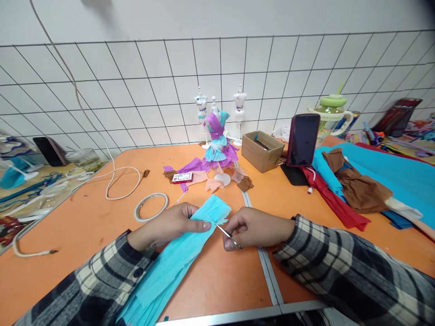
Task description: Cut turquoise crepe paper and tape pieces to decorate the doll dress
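A long strip of light blue crepe paper (176,258) lies on the orange table (84,226), running from the near edge toward the middle. My left hand (170,225) is closed over the strip near its far end, pinching it. My right hand (253,227) is closed on small metal scissors (227,234), whose tips point left and touch the paper's torn edge beside my left fingertips.
A tape roll (150,206) and white cable (118,181) lie at left. Behind stand a dressed mini mannequin (217,145), paper scraps (190,174), a cardboard box (261,154), a propped phone (303,139), and piles of coloured paper (356,190) at right.
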Available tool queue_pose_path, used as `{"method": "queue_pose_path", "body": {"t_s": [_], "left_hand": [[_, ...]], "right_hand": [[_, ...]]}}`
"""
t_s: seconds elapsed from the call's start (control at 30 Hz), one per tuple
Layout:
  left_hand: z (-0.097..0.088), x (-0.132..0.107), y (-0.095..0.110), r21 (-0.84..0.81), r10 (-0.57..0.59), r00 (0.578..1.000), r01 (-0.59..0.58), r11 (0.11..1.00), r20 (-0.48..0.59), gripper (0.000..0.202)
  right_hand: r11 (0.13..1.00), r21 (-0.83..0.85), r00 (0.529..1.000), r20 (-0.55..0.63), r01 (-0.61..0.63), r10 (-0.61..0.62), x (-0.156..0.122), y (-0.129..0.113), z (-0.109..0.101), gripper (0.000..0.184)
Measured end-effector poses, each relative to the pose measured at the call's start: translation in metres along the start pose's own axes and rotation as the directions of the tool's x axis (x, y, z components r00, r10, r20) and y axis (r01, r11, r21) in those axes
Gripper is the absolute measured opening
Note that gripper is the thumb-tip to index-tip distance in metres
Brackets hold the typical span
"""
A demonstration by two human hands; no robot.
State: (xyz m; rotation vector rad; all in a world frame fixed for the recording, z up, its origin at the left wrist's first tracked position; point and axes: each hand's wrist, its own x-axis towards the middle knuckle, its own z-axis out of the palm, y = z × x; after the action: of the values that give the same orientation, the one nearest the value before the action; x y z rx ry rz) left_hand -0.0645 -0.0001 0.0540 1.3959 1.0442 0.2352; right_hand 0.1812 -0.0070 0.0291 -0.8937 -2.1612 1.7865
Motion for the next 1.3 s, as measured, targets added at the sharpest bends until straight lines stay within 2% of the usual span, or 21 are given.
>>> {"method": "queue_pose_path", "body": {"t_s": [0.2, 0.33, 0.47, 0.57, 0.87, 1.07, 1.3], "left_hand": [[0.002, -0.002, 0.006, 0.121, 0.09, 0.994, -0.083, 0.989, -0.054, 0.045], [0.004, -0.001, 0.008, 0.22, 0.087, 0.994, -0.069, 0.973, -0.073, 0.049], [0.004, -0.002, 0.007, 0.27, 0.065, 0.987, -0.023, 0.963, -0.145, 0.05], [0.004, -0.002, 0.007, 0.262, 0.059, 0.984, -0.014, 0.965, -0.166, 0.05], [0.008, 0.0, 0.008, 0.238, 0.064, 0.995, -0.043, 0.97, -0.08, 0.046], [0.005, 0.001, 0.006, 0.217, 0.054, 0.993, -0.031, 0.976, -0.101, 0.047], [0.009, 0.001, 0.007, 0.121, 0.016, 0.996, -0.005, 0.993, -0.09, 0.047]], "right_hand": [[0.999, -0.043, 0.999, -0.035, -0.023, 0.022, 0.0, -0.001, 0.0, 0.041], [0.996, -0.09, 1.0, 0.007, 0.01, -0.009, 0.0, -0.002, 0.001, 0.04], [0.989, -0.143, 0.999, -0.01, -0.038, 0.037, 0.0, -0.003, 0.0, 0.043], [0.986, -0.161, 0.999, -0.006, -0.033, 0.032, 0.0, -0.004, -0.001, 0.045], [0.995, -0.097, 0.999, 0.006, 0.036, -0.036, 0.002, -0.001, -0.001, 0.043], [0.999, -0.05, 0.999, -0.04, -0.019, 0.017, 0.001, 0.0, 0.001, 0.043], [1.0, 0.025, 1.0, -0.02, 0.008, -0.008, 0.0, -0.005, 0.003, 0.042]]}}
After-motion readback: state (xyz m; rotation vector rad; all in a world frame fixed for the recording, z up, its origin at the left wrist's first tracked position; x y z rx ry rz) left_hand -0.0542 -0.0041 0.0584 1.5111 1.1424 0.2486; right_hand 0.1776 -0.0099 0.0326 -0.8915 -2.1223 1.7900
